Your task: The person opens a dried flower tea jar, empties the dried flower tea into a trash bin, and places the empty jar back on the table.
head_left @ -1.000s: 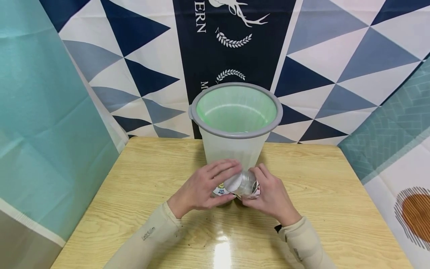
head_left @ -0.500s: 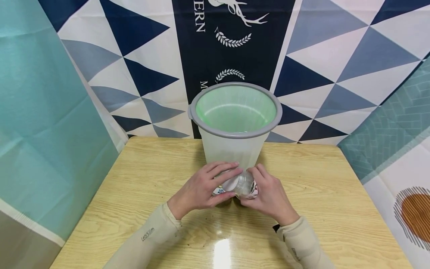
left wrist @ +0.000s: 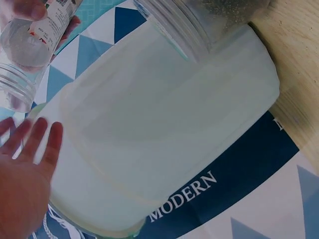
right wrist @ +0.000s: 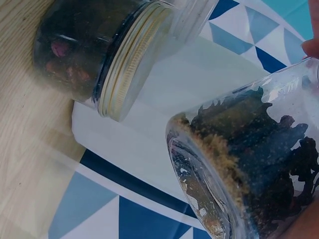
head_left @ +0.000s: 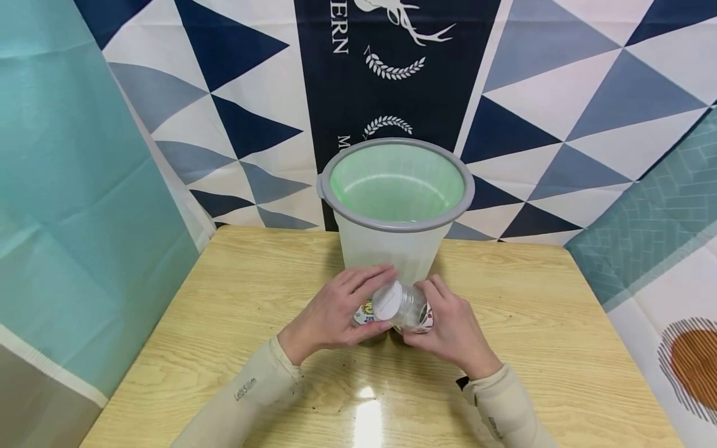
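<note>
My right hand (head_left: 448, 314) grips a clear plastic jar (head_left: 413, 306), tilted with its threaded neck toward my left hand. A white disc (head_left: 388, 301) shows at the neck end in the head view. Dark, crumbly stuff with tan grains lies toward the jar's base in the right wrist view. My left hand (head_left: 342, 308) is held around the disc, fingers straight and apart from the jar in the left wrist view. Partly under it shows a colourful label (head_left: 366, 311). A jar with a gold-edged lid (right wrist: 70, 50) stands on the table in the right wrist view.
A tall whitish bin (head_left: 392, 246) with a grey rim and green inside stands directly behind my hands on the wooden table (head_left: 269, 267). A clear threaded jar with brown contents (left wrist: 219, 15) appears in the left wrist view. Patterned cloth (head_left: 257, 112) hangs behind.
My left fingers have drawn back a little from the white disc, so more of it and the label shows. The right hand keeps its grip on the jar.
</note>
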Demonstrator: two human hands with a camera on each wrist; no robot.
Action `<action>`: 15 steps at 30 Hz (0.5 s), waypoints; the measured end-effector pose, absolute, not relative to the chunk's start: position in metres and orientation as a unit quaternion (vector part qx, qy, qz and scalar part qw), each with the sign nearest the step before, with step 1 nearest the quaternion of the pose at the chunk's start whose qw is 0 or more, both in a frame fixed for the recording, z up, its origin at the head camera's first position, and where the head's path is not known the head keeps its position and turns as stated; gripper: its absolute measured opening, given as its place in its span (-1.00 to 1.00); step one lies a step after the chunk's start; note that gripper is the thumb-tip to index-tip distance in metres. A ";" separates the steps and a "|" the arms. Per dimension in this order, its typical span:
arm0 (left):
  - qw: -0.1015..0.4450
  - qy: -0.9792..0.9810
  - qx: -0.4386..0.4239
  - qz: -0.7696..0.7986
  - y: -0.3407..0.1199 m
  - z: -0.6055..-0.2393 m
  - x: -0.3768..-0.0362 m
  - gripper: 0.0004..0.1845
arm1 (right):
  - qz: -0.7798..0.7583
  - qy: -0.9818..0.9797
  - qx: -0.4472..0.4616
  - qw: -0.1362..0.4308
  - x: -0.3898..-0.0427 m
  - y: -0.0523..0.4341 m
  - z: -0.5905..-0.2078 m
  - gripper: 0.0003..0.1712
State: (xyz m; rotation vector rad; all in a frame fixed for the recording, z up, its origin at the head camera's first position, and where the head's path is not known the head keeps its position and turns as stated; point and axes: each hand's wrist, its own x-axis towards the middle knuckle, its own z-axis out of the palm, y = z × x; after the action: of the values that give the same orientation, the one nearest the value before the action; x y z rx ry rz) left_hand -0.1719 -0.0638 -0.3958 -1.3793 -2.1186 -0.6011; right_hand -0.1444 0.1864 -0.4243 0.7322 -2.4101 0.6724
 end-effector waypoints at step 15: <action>0.261 -0.793 -0.509 -0.210 -0.059 -0.392 -0.171 -0.37 | 0.244 -0.891 0.277 0.263 -0.146 0.184 -0.427 -0.26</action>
State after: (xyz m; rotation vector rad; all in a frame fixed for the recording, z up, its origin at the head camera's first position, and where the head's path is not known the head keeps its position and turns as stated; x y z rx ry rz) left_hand -0.1708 -0.0595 -0.3917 -1.3782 -2.1473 -0.5675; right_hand -0.1460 0.1842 -0.4273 0.7492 -2.4098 0.6596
